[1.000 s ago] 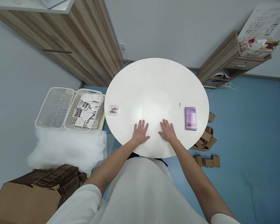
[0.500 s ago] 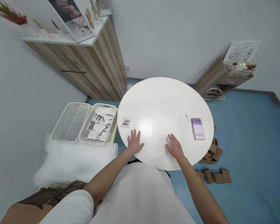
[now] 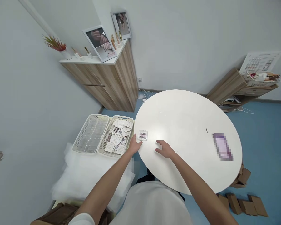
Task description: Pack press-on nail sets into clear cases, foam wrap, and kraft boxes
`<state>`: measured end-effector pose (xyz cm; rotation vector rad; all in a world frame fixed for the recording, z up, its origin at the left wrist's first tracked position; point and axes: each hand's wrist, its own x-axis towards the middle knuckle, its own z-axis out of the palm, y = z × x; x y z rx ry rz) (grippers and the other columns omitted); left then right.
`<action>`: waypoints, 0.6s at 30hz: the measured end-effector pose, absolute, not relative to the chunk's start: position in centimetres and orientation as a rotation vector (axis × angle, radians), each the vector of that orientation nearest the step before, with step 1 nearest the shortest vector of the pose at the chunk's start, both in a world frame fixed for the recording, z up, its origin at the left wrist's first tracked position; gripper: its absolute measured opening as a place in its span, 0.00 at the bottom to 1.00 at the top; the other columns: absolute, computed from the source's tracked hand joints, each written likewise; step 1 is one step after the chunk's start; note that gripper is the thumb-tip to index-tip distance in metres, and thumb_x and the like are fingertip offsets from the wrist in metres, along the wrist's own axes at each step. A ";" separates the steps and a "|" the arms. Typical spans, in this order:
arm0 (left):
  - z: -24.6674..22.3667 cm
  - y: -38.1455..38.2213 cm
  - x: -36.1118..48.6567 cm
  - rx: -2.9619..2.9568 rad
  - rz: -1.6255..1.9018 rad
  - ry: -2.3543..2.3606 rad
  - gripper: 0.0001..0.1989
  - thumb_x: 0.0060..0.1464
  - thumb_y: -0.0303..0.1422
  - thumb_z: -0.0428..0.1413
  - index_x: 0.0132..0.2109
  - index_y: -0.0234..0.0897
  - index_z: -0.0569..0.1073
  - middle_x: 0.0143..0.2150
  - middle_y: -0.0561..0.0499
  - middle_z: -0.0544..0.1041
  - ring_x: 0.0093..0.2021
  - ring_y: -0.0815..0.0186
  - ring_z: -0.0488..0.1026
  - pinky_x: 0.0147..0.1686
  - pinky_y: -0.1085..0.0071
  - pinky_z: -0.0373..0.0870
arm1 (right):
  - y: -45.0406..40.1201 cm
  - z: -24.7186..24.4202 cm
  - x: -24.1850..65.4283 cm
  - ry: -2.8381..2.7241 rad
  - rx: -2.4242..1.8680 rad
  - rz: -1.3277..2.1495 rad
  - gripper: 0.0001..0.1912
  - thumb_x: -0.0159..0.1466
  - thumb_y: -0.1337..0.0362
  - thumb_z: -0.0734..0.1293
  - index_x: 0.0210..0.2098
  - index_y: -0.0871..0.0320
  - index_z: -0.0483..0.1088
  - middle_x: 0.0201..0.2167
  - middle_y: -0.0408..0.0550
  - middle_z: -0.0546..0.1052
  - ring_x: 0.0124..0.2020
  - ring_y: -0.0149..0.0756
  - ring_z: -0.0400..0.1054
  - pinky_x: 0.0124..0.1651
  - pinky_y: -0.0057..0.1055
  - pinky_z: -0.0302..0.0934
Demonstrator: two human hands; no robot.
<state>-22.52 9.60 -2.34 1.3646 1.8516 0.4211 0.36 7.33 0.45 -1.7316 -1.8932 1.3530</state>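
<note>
One person (image 3: 152, 204): wears a white top (image 3: 154, 195) and stands at seven o'clock of an oval white table (image 3: 189, 115), with twelve towards the far wall (image 3: 189, 47).

Left hand (image 3: 134, 145): at the table's edge at nine o'clock, thumb and fingers parted around the near corner of the small clear case; from here I cannot tell whether it touches.

Right hand (image 3: 165, 149): over the tabletop, inward from nine o'clock, loosely curved with the thumb apart, grasping nothing.

Small clear case (image 3: 142, 135): at nine o'clock near the table's rim, lying flat, rows of dark pieces inside, too small for me to name.

Purple item (image 3: 221, 145): on the table at three o'clock, well apart from both hands, its details blurred.

Two white baskets (image 3: 123, 117): side by side beyond nine o'clock; printed cards (image 3: 117, 140) fill the one nearer the table, clear plastic pieces (image 3: 92, 134) the other.

White sheeting (image 3: 91, 175): piled at eight o'clock.

Brown boxes (image 3: 248, 207): on the blue floor (image 3: 273, 156) at four o'clock.
</note>
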 end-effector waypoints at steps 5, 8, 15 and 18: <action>-3.1 10.3 -22.4 1.302 0.447 1.809 0.33 0.46 0.28 0.52 0.60 0.33 0.52 0.59 0.39 0.59 0.57 0.59 0.59 0.50 0.65 0.61 | 10.1 -0.4 -3.7 -1.568 -1.769 1.556 0.33 0.49 0.58 0.68 0.53 0.57 0.59 0.55 0.53 0.62 0.55 0.43 0.58 0.52 0.39 0.57; -3.0 10.5 -22.3 1.278 0.465 1.786 0.28 0.45 0.27 0.51 0.56 0.34 0.59 0.56 0.40 0.64 0.54 0.58 0.63 0.48 0.65 0.63 | 10.7 -0.7 -5.3 -1.394 -1.685 1.704 0.37 0.48 0.60 0.69 0.55 0.57 0.56 0.56 0.54 0.61 0.56 0.43 0.57 0.49 0.37 0.60; -2.1 10.2 -22.0 1.136 0.566 1.654 0.26 0.44 0.25 0.50 0.53 0.33 0.63 0.53 0.41 0.67 0.48 0.60 0.68 0.41 0.68 0.67 | 10.1 -1.0 -6.3 -1.249 -1.606 1.736 0.37 0.46 0.64 0.69 0.54 0.57 0.58 0.52 0.55 0.66 0.56 0.43 0.57 0.48 0.38 0.60; -1.6 9.8 -21.4 1.106 0.586 1.614 0.27 0.44 0.24 0.49 0.55 0.32 0.61 0.53 0.41 0.67 0.49 0.62 0.68 0.41 0.70 0.67 | 9.3 -0.7 -5.6 -1.211 -1.597 1.701 0.36 0.46 0.66 0.69 0.54 0.57 0.59 0.51 0.55 0.67 0.55 0.43 0.58 0.48 0.38 0.60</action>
